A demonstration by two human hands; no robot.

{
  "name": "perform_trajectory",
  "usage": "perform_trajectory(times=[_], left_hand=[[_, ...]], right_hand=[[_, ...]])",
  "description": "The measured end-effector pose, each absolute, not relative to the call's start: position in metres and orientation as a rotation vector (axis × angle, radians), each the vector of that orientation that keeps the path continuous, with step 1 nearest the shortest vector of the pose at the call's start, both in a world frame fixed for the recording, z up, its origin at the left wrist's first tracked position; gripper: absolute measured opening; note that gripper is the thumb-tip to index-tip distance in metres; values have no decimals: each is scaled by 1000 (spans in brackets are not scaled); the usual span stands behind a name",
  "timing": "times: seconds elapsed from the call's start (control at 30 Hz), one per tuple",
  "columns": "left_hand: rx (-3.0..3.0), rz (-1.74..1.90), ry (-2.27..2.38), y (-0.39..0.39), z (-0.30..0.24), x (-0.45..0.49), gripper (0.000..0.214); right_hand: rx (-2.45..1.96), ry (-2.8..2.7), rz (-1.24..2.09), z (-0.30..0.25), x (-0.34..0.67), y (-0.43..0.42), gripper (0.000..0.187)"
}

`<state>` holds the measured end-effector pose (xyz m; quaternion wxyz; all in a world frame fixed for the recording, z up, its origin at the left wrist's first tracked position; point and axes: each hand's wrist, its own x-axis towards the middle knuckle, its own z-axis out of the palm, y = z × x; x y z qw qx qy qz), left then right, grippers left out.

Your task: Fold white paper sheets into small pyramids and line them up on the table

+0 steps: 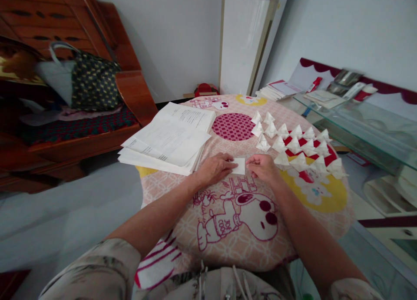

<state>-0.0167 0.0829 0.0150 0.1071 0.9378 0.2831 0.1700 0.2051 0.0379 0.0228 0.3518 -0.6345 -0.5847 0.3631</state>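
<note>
A small white folded paper (pixel 239 166) lies on the patterned tablecloth in front of me. My left hand (pixel 215 168) rests over its left side, fingers together and pressing on it. At the paper's right edge is my right hand (pixel 263 166), its fingers curled and thumb and index drawn together. Whether those fingertips touch the paper, or hold anything, I cannot make out. Several folded white paper pieces with pointed tips (pixel 295 144) stand in rows beyond and to the right of my right hand. Left of my left hand lies a stack of printed sheets (pixel 169 137).
The round table's cloth (pixel 241 222) carries cartoon dog prints. To the right, a glass shelf (pixel 368 126) holds papers, a metal container and a red-and-white cup. A wooden bench (pixel 130 91) with bags stands at left; a tall white cabinet (pixel 243 44) is behind the table.
</note>
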Motion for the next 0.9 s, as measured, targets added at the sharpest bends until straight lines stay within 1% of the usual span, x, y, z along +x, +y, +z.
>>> perform_trajectory(times=[0.1, 0.23, 0.37, 0.47, 0.63, 0.77, 0.83, 0.9], left_hand=[[2727, 499, 837, 82, 17, -16, 31], [2634, 525, 907, 77, 20, -13, 32], [2557, 583, 1032, 73, 19, -5, 29], [2503, 630, 1008, 77, 15, -3, 29], [2389, 631, 852, 94, 10, -20, 43], [2397, 566, 649, 105, 12, -37, 56], [2415, 558, 614, 105, 13, -40, 53], [2453, 585, 640, 101, 14, -37, 44]], right_hand=[[-1549, -1555, 950, 18, 193, 42, 10], [-1625, -1665, 875, 19, 183, 47, 5], [-1638, -1734, 815, 18, 185, 49, 11], [-1640, -1736, 818, 16, 187, 49, 13], [-1649, -1680, 874, 16, 186, 47, 13], [-1652, -1696, 825, 18, 184, 43, 14], [-1617, -1713, 778, 19, 186, 40, 13], [-1578, -1713, 724, 20, 189, 37, 14]])
